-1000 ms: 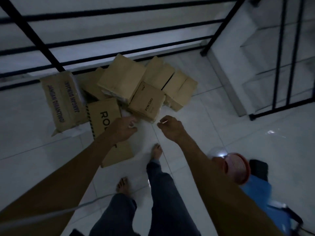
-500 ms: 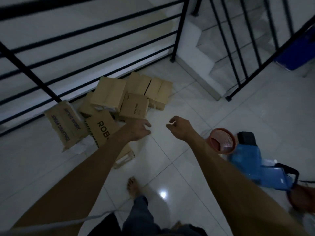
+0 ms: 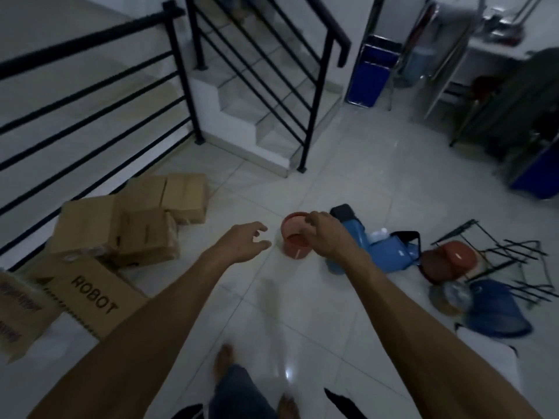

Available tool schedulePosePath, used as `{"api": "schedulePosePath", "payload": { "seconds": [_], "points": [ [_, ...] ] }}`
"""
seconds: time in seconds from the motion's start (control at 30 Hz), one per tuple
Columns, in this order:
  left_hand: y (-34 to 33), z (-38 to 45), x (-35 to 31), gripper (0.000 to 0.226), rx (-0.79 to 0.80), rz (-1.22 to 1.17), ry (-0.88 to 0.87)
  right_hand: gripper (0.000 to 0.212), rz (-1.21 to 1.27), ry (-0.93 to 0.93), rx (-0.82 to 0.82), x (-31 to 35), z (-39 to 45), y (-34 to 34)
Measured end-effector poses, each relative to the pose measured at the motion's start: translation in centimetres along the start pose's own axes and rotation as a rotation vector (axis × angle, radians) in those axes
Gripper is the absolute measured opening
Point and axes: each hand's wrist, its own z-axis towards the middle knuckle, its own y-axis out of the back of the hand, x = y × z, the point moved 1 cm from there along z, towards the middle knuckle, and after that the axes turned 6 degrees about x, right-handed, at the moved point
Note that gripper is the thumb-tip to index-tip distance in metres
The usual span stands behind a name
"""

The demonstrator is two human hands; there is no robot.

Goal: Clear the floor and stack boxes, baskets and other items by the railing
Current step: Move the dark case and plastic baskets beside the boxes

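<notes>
Both our hands hang above the floor (image 3: 302,297), left hand (image 3: 245,241) with fingers spread, right hand (image 3: 326,234) loosely curled, holding nothing, before the red basket (image 3: 293,246).

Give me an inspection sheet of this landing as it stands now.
Surface: pale tiled floor, glossy.
Job's things: cardboard boxes piled by the black railing; red basket loose mid-floor.
Clutter: blue bag, wire rack, blue basket.
Hands: left hand open, empty; right hand above the red basket, grip unclear.
Cables: nothing seen.
Surroundings: staircase, blue bin.
</notes>
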Motion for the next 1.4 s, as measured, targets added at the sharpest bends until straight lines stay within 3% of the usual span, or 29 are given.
{"api": "schedulePosePath", "payload": {
  "seconds": [0.3,0.43,0.5,0.67,0.93,1.23,1.4],
  "points": [
    [-3.8,5.2,-10.6,0.045,0.115,0.077,-0.106,0.039,0.142,-0.119,-0.177,-11.6,-3.6,3.5],
    [-4.8,8.6,-13.4,0.010,0.187,0.065,-0.105,0.039,0.165,-0.184,-0.184,-15.3,-2.9,4.3],
    [-5.4,10.6,-14.7,0.005,0.204,0.063,-0.096,0.039,0.185,-0.216,-0.208,-16.9,-2.6,4.9],
    [-6.7,15.5,-17.0,0.037,0.246,0.049,-0.106,0.036,0.245,-0.334,-0.246,-20.9,-2.0,6.5],
    [-10.4,20.3,-22.6,0.039,0.335,-0.043,-0.068,0.034,0.341,-0.464,-0.315,-27.5,-2.7,7.3],
    [-16.0,26.9,-30.1,0.018,0.390,-0.200,0.041,0.034,0.422,-0.502,-0.312,-37.7,-1.3,9.6],
    [-18.3,30.5,-34.2,0.028,0.375,-0.255,0.141,0.034,0.448,-0.475,-0.276,-43.0,0.7,12.4]
  ]
}}
